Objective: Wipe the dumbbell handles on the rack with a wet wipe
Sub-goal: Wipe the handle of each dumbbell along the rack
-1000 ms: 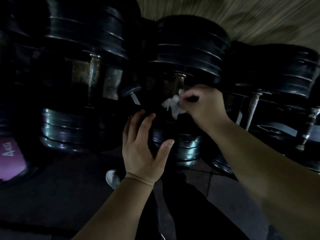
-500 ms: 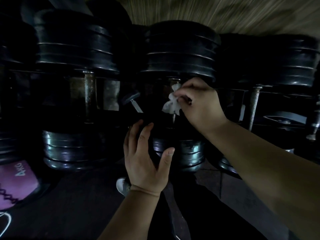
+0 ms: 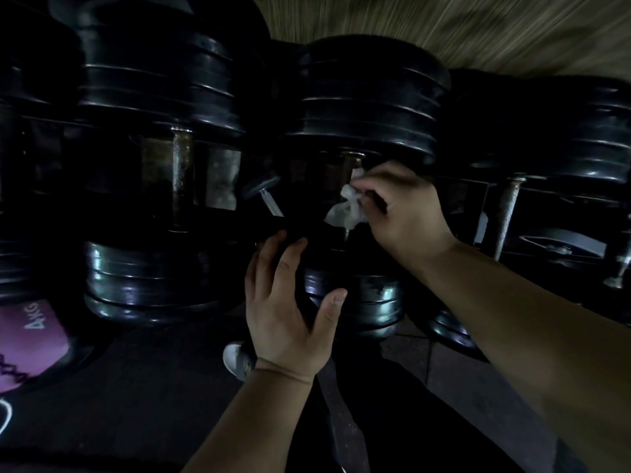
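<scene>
One handle (image 3: 349, 165) in work: your right hand (image 3: 406, 213), fingers (image 3: 372, 183) still pinching the wet wipe (image 3: 346, 211) high on it. Your left hand (image 3: 283, 312), fingers apart, still braces the weight (image 3: 372, 302) below. Wiping unfinished.

Gym, free-weights corner. Dim light. A row of big black dumbbells (image 3: 368, 107) stands across the upper half of the frame, with stacked-plate heads and bare metal handles (image 3: 181, 179) between them. Smaller dumbbell (image 3: 266, 196) tilted behind, centre. Purple weight (image 3: 30, 332) marked "4KG" at lower left. Dark matte floor (image 3: 136, 387) along the bottom. Pale streaked surface (image 3: 478, 29) at upper right, too blurred to name.
</scene>
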`<action>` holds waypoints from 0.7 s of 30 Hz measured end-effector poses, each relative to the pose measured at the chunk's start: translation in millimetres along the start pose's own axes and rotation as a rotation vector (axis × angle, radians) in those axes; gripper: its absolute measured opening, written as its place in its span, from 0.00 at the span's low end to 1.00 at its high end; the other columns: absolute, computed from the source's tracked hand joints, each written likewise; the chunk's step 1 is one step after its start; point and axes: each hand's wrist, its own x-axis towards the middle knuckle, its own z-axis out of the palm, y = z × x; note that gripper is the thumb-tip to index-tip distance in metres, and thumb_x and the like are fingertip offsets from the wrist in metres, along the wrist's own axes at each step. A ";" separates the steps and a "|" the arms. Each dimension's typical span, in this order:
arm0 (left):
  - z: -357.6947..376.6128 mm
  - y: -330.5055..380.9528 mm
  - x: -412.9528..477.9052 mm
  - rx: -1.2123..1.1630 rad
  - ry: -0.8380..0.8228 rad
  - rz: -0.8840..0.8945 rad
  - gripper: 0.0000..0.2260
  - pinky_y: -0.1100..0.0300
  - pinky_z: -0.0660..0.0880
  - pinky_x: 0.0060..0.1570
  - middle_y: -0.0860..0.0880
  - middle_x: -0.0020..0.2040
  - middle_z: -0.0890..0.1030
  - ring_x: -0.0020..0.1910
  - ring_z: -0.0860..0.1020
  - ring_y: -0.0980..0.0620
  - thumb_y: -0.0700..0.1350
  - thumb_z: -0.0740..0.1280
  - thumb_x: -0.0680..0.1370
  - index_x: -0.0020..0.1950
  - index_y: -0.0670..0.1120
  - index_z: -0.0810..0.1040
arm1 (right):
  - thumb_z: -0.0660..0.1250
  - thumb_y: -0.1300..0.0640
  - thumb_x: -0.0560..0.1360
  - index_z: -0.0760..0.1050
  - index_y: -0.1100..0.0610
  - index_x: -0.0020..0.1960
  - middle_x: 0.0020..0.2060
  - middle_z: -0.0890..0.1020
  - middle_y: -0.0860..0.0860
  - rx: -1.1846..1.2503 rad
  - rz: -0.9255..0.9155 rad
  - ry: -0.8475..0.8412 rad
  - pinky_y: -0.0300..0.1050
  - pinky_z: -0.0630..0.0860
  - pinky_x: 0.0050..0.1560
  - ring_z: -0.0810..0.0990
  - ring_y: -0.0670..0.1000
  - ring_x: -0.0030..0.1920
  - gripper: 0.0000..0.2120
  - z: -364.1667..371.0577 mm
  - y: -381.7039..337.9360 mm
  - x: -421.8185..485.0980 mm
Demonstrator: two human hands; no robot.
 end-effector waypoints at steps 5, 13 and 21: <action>-0.4 -1.2 0.0 -0.012 0.004 0.005 0.36 0.39 0.71 0.66 0.46 0.75 0.72 0.74 0.70 0.39 0.71 0.57 0.78 0.72 0.44 0.75 | 0.76 0.58 0.72 0.83 0.60 0.52 0.49 0.79 0.53 -0.015 -0.057 -0.157 0.31 0.71 0.49 0.78 0.46 0.47 0.10 -1.4 2.1 -7.4; -0.6 -2.8 -0.4 -0.021 0.003 0.006 0.35 0.39 0.70 0.67 0.46 0.75 0.72 0.74 0.70 0.38 0.70 0.59 0.77 0.73 0.46 0.75 | 0.70 0.67 0.76 0.84 0.62 0.50 0.52 0.80 0.54 0.021 -0.160 -0.173 0.39 0.79 0.53 0.81 0.48 0.52 0.05 -1.8 -4.9 4.3; 0.4 -3.4 -0.9 -0.038 0.009 -0.011 0.34 0.39 0.70 0.68 0.46 0.76 0.72 0.75 0.69 0.38 0.69 0.61 0.77 0.73 0.46 0.76 | 0.68 0.65 0.77 0.84 0.59 0.50 0.52 0.80 0.51 -0.064 -0.234 -0.254 0.47 0.81 0.52 0.82 0.50 0.51 0.06 -9.8 -5.1 23.1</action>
